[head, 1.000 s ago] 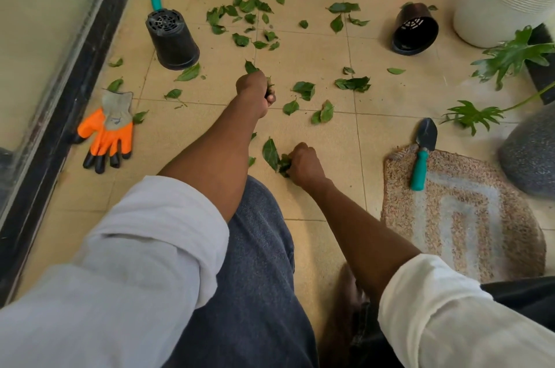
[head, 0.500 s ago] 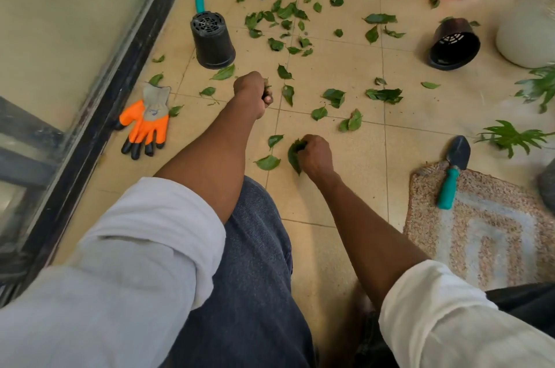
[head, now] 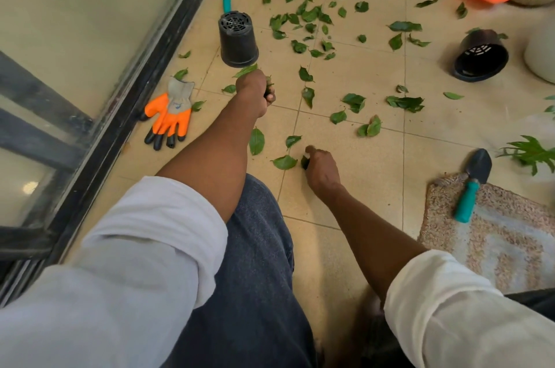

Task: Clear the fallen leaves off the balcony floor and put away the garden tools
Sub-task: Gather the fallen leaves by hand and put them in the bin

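Green leaves (head: 312, 19) lie scattered over the tiled floor (head: 360, 175), thickest near the far side, thinner toward the knee. The left hand (head: 253, 91) has its fingers curled round a bunch of leaves, just beside the upturned black pot (head: 238, 38). The right hand (head: 321, 167) pinches a leaf low on the floor, bare tile to its right up to the mat (head: 495, 244), whose edge carries the trowel (head: 473, 184). An orange glove (head: 169, 115) lies by the door frame (head: 120, 115).
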